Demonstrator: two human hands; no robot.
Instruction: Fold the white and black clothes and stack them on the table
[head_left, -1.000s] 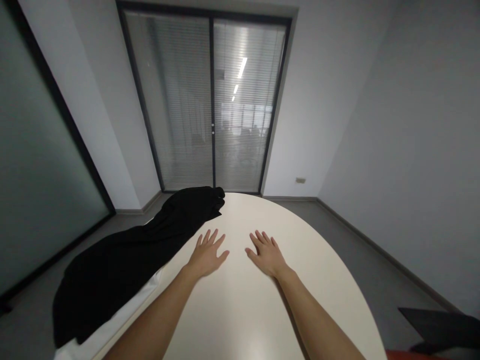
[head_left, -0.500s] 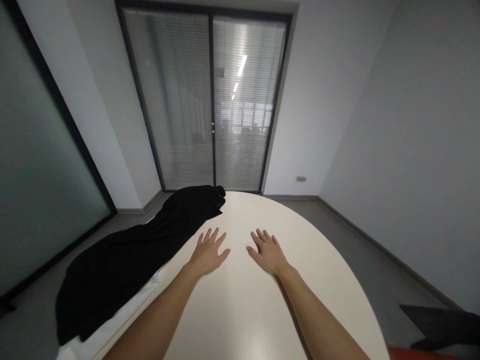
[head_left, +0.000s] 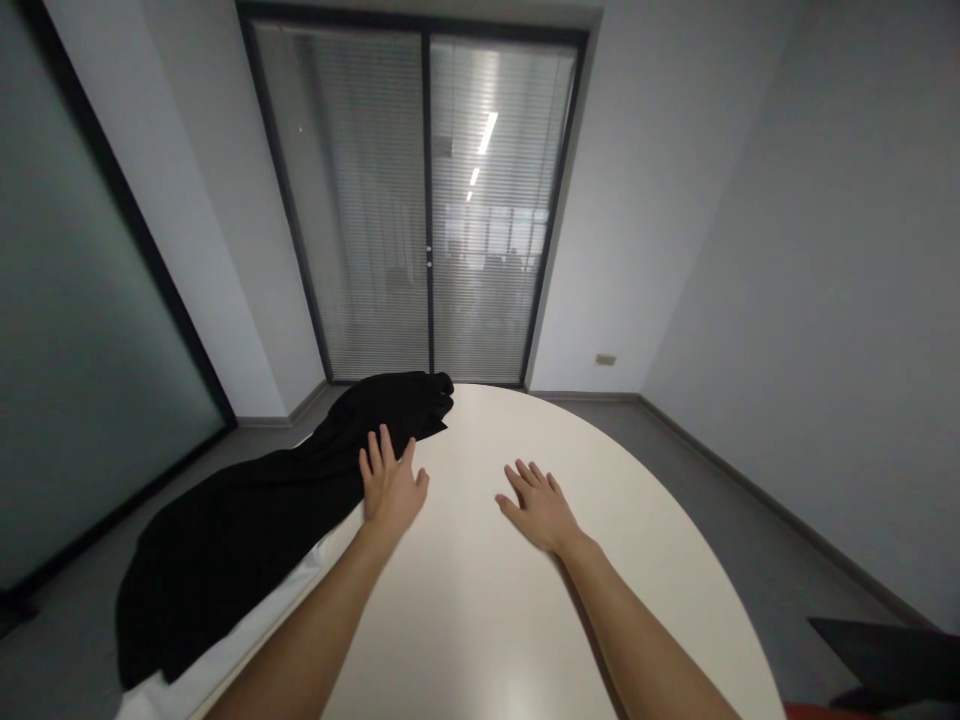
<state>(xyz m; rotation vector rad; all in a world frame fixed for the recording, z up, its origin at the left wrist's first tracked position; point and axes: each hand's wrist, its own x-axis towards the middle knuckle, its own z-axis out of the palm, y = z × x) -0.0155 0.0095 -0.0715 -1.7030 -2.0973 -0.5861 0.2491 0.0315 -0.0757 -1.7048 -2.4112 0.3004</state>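
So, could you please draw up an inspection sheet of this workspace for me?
Surface: pale table with a rounded far end and a soft light reflection.
Things at hand: black cloth, rumpled, lying along the table's left side; white material shows along its near edge.
Clutter: dark object beyond the table at lower right, cut off by the frame; cannot identify it.
Hands: left hand spread, fingers over the black cloth's edge, contact unclear; right hand spread palm down over the table, holding nothing.
Cables: nothing seen.
Surroundings: glazed panels with blinds, plain walls, grey floor.
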